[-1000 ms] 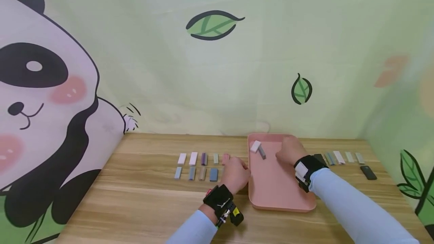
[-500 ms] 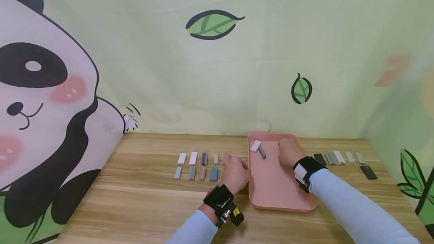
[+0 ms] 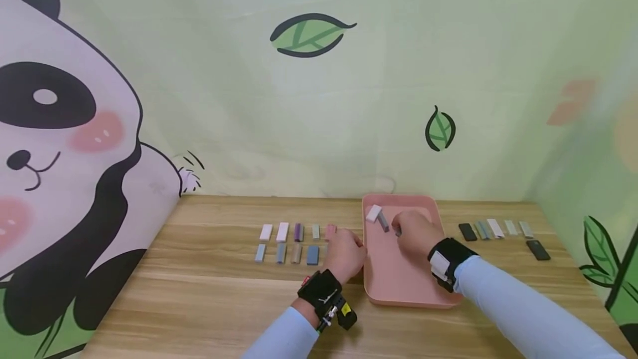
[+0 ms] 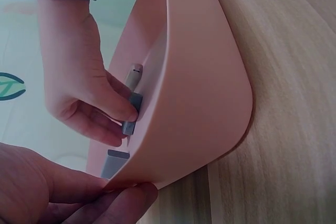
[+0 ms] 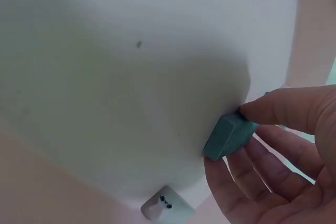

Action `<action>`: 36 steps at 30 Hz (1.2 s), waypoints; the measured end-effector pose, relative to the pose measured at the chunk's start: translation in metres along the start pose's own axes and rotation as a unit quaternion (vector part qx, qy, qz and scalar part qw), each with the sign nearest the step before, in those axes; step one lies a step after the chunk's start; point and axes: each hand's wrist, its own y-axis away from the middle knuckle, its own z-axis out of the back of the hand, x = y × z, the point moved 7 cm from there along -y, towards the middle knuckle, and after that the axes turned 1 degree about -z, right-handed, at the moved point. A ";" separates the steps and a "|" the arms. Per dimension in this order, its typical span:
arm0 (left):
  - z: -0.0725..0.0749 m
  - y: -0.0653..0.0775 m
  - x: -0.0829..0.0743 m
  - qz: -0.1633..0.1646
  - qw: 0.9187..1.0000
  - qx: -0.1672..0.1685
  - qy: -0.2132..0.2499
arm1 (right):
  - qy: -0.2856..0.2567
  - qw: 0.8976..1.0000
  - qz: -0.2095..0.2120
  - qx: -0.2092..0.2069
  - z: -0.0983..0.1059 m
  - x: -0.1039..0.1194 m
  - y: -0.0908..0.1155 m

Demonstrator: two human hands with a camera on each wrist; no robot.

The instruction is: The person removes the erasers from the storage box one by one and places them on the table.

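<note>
In the head view my left hand (image 3: 345, 256) rests at the left side of the pink tray (image 3: 413, 287). The left wrist view shows its thumb and fingers pinching the tray's rim (image 4: 168, 61). My right hand (image 3: 417, 233) is low inside the tray, its thumb and fingers pinching a small grey-blue block (image 5: 228, 136). Close to the tray's far left corner lie a white block (image 3: 374, 213) and a grey block (image 3: 383, 222), touching or nearly so. A pale block with small dark dots (image 5: 168, 205) lies in the tray in the right wrist view; in the head view I cannot make it out.
Left of the tray, several small blocks stand in two rows, among them a blue block (image 3: 312, 255) and a purple block (image 3: 298, 232). On the right are more blocks, including a black block (image 3: 467, 231) and another black block (image 3: 538, 250). A patterned cloth (image 3: 224, 98) hangs behind the table.
My right hand has moved left and nearer to me within the tray, and the grey-blue block now shows at its fingertips. My left hand has stayed at the rim.
</note>
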 end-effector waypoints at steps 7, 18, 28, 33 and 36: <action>0.001 0.001 0.000 -0.003 1.000 0.002 -0.001 | -0.002 1.000 0.027 0.000 0.002 0.000 0.006; 0.002 0.003 -0.003 -0.011 1.000 -0.008 -0.006 | -0.066 0.997 0.029 -0.034 0.038 -0.013 0.022; 0.001 0.004 -0.004 -0.008 1.000 -0.007 0.001 | -0.069 0.993 -0.015 -0.090 0.087 -0.065 0.042; 0.000 0.003 -0.004 -0.007 1.000 -0.005 0.004 | -0.043 0.991 -0.039 -0.118 0.098 -0.102 0.058; 0.000 0.002 -0.004 -0.009 1.000 -0.008 0.000 | -0.025 0.989 -0.045 -0.135 0.099 -0.123 0.066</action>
